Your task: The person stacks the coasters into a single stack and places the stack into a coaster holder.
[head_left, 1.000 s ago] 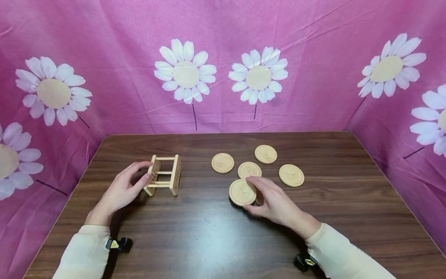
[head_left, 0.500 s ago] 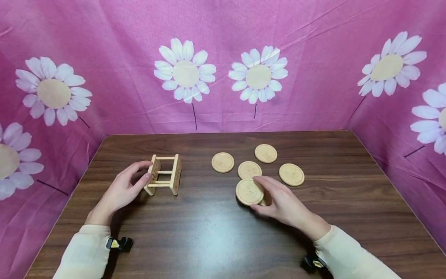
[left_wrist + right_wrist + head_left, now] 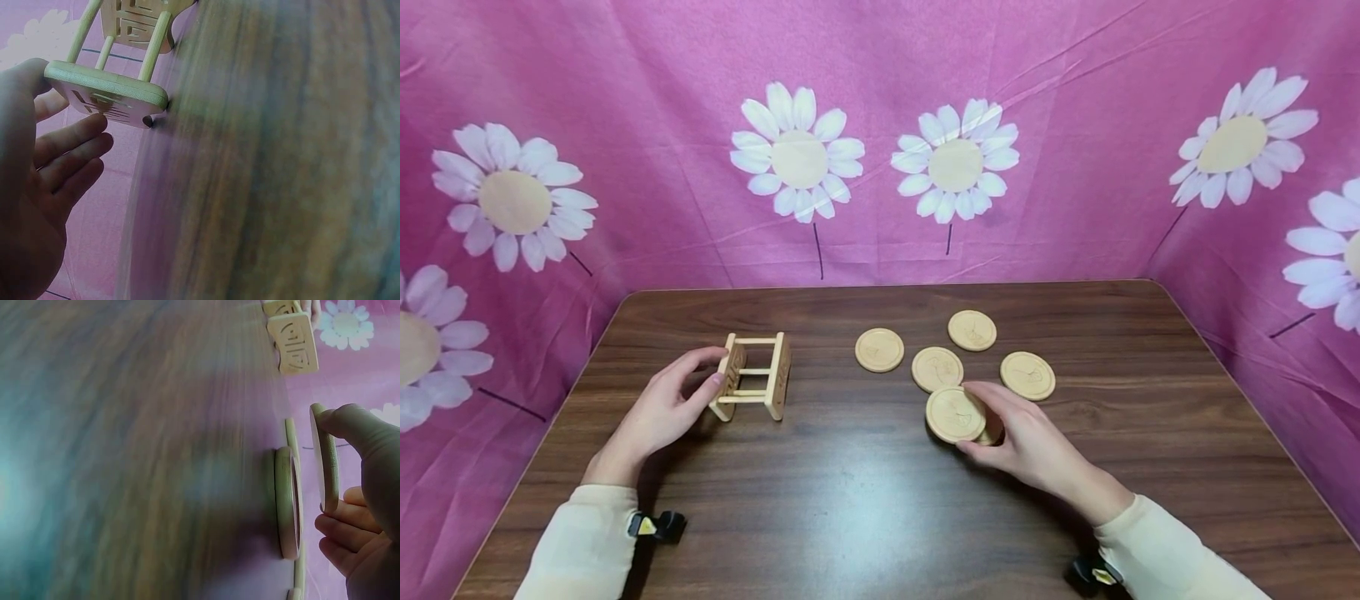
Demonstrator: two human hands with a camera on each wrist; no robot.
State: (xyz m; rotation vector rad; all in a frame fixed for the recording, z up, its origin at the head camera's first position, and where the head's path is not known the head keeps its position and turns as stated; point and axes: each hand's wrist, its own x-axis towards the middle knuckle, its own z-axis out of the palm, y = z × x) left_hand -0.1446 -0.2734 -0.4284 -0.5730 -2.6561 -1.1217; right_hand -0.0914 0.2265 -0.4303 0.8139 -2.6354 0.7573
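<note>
In the head view my left hand [image 3: 661, 408] holds a small wooden coaster rack [image 3: 750, 375] by its left end panel, thumb and forefinger at the edges. The rack's cut-out panel [image 3: 106, 92] and dowel rods show in the left wrist view, the other fingers extended below it. My right hand [image 3: 1026, 437] pinches a round pale wooden coaster [image 3: 955, 414] by its rim. The held coaster [image 3: 324, 459] is raised above the table in the right wrist view. Beneath it, a second coaster [image 3: 991, 429] is mostly hidden by it and my fingers.
Several loose coasters lie on the dark wood table [image 3: 835, 500]: a left one [image 3: 879, 350], a back one [image 3: 972, 331], a middle one [image 3: 937, 369] and a right one [image 3: 1027, 376]. A pink cloth with daisies [image 3: 880, 250] hangs around the table's back and sides.
My right hand has moved to the right with the coaster, bringing it over the one beneath. The left hand and the rack have stayed still.
</note>
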